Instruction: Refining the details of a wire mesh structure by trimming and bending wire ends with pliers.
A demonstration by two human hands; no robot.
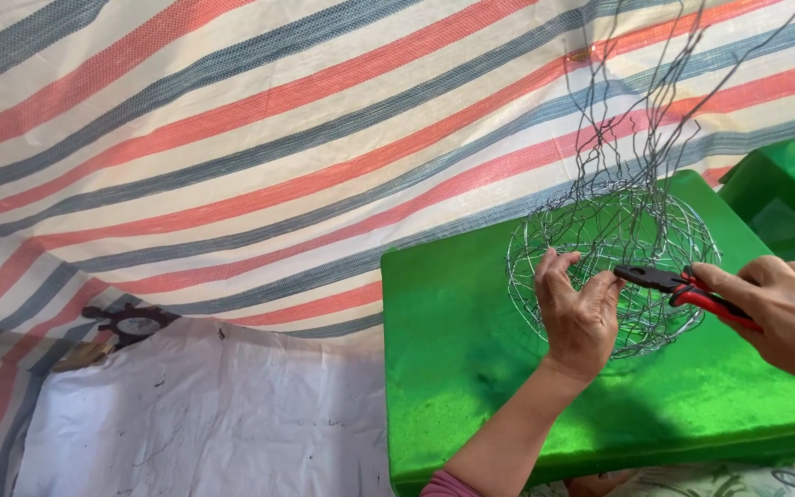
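A round basket of thin silver wire mesh [615, 241] rests on a bright green table [471, 350], with long loose wire ends rising from its top. My left hand [578, 311] grips the near left side of the mesh, fingers hooked into the wires. My right hand [784, 309] holds red-handled pliers [683, 287], whose dark jaws point left into the mesh just beside my left fingers.
A second green surface [789, 193] stands at the right edge. A striped red, blue and white tarpaulin [232, 138] hangs behind. White sheeting [204, 414] lies at the lower left, with a small dark wheel-shaped piece [132, 322] on it.
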